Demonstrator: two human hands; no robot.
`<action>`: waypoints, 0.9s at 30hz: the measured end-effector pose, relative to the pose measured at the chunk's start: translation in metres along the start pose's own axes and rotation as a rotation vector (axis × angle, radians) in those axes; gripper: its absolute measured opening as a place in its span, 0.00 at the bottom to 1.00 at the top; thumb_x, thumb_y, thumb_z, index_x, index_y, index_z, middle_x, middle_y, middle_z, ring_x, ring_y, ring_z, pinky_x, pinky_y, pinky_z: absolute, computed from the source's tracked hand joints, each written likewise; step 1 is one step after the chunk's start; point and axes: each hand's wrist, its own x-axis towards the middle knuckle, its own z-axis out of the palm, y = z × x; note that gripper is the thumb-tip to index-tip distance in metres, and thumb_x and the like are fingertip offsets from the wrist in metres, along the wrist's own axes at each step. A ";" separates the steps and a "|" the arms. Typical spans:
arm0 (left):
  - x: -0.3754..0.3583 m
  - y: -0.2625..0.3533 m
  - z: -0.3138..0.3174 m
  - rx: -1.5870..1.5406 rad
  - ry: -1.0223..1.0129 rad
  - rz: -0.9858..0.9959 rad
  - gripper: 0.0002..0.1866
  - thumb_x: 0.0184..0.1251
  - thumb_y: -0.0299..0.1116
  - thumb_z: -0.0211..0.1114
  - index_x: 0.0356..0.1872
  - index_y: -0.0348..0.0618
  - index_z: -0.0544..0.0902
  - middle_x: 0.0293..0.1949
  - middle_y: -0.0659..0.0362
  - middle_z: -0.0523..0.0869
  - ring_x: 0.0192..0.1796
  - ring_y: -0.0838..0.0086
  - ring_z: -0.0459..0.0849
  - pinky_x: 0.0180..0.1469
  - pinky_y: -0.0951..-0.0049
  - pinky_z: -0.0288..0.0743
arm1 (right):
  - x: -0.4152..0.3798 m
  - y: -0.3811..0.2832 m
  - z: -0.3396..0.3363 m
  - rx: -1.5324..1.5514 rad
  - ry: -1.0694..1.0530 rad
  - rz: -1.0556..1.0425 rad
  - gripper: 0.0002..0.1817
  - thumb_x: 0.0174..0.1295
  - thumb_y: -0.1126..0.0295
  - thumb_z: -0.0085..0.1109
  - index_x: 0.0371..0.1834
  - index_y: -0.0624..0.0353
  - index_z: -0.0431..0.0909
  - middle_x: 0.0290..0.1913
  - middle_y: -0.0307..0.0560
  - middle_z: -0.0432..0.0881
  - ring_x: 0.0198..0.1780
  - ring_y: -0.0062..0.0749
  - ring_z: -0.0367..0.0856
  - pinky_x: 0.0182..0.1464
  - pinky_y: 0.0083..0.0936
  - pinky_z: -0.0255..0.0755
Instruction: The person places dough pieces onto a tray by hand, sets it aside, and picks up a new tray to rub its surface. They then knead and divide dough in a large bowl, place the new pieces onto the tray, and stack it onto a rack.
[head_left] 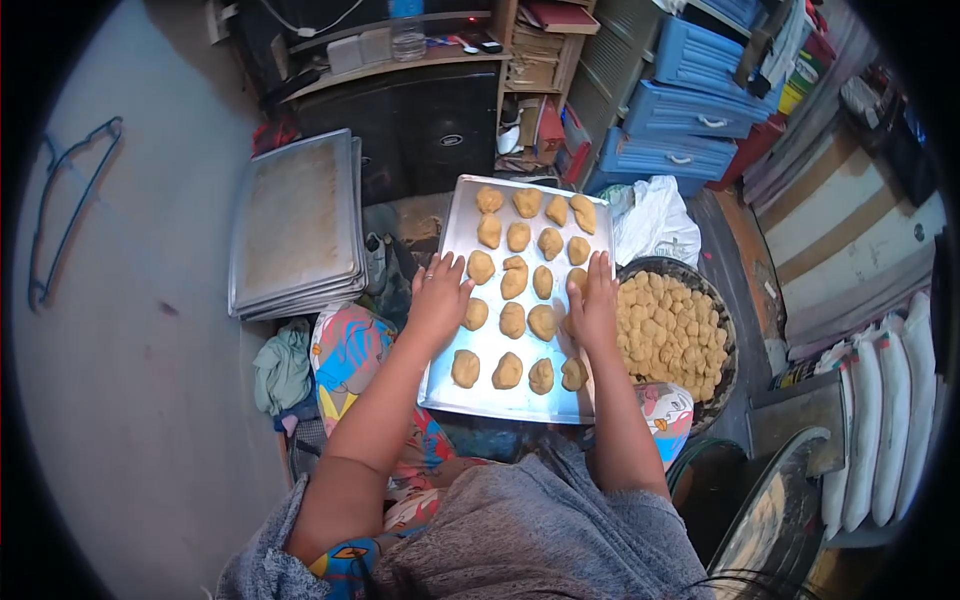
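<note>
A metal baking tray (545, 402) lies across my lap, with rows of brown dough lumps (512, 320) spaced over it. My left hand (440, 300) is on the tray's left edge, fingers close together and thumb inward beside a lump. On the opposite edge, my right hand (597, 308) holds the tray, partly covering lumps along that side. The undersides of both hands are hidden. A dark round basin (728, 375) stands to the right of the tray, heaped with many more dough pieces (670, 335).
A stack of empty baking trays (295, 225) leans at the left near a wall. Blue drawers (690, 105) and a black cabinet (440, 135) line the back. A white plastic bag (655, 220) lies behind the basin. White filled packs (890, 430) stand at the right.
</note>
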 end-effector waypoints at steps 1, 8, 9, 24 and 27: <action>-0.004 0.001 -0.003 -0.024 -0.029 -0.011 0.25 0.71 0.42 0.50 0.64 0.39 0.69 0.67 0.46 0.67 0.72 0.54 0.60 0.71 0.53 0.50 | 0.012 0.000 0.002 -0.061 0.011 -0.004 0.36 0.69 0.55 0.44 0.73 0.64 0.49 0.75 0.58 0.48 0.76 0.48 0.45 0.74 0.47 0.37; -0.015 -0.009 -0.017 -0.599 0.050 -0.092 0.28 0.73 0.48 0.48 0.65 0.37 0.68 0.66 0.45 0.69 0.70 0.57 0.65 0.69 0.59 0.57 | 0.049 -0.071 0.013 0.081 -0.090 0.108 0.31 0.70 0.60 0.44 0.73 0.62 0.52 0.75 0.57 0.52 0.76 0.47 0.47 0.74 0.41 0.42; -0.013 -0.013 -0.022 -0.601 0.056 -0.100 0.28 0.73 0.48 0.48 0.65 0.37 0.68 0.66 0.45 0.69 0.70 0.57 0.65 0.69 0.59 0.57 | 0.043 -0.107 0.014 0.328 -0.047 0.018 0.31 0.70 0.62 0.45 0.74 0.61 0.50 0.75 0.57 0.51 0.76 0.48 0.46 0.74 0.38 0.42; -0.054 -0.404 -0.127 -0.220 0.566 -0.595 0.34 0.59 0.52 0.66 0.54 0.29 0.75 0.52 0.37 0.79 0.54 0.47 0.78 0.55 0.57 0.72 | 0.063 -0.255 0.203 0.386 -0.578 -0.115 0.34 0.53 0.53 0.62 0.57 0.69 0.73 0.56 0.67 0.75 0.59 0.55 0.73 0.62 0.37 0.67; -0.064 -0.460 -0.095 -0.008 0.590 -0.552 0.32 0.56 0.47 0.68 0.51 0.26 0.76 0.46 0.35 0.81 0.49 0.44 0.80 0.51 0.55 0.74 | 0.069 -0.261 0.258 0.411 -0.598 0.093 0.40 0.56 0.46 0.56 0.59 0.73 0.69 0.57 0.72 0.72 0.62 0.59 0.70 0.64 0.38 0.64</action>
